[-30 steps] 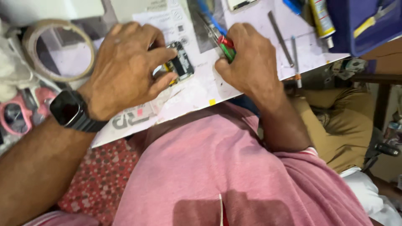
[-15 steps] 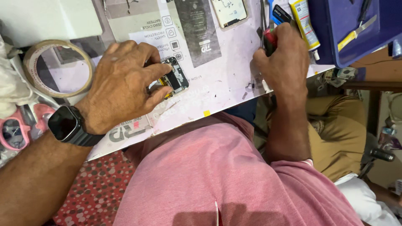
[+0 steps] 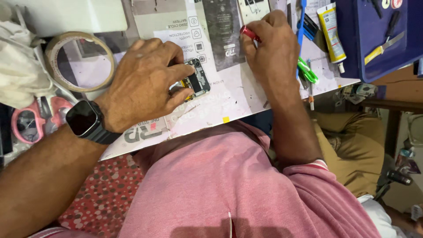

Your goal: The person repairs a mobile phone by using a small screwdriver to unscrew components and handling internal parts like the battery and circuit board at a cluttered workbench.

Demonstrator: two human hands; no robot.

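Phone [image 3: 197, 80] innards sit on the white mat [image 3: 246, 97] pinned under left hand [image 3: 141, 83] fingertips, while right hand [image 3: 273, 48], gripping a red screwdriver [image 3: 249, 33], has moved off the phone toward the blue tray [image 3: 374, 39], so unscrewing's paused.

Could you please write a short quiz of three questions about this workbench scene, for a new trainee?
1. True or false: the left hand rests on the small opened circuit device.
2. Which does the right hand grip? A) pink-handled scissors B) red-handled tool C) beige tape roll
3. Fill in: the beige tape roll lies to the ___ of the left hand in the picture.

Key:
1. True.
2. B, the red-handled tool; the pink-handled scissors lie untouched.
3. Left.
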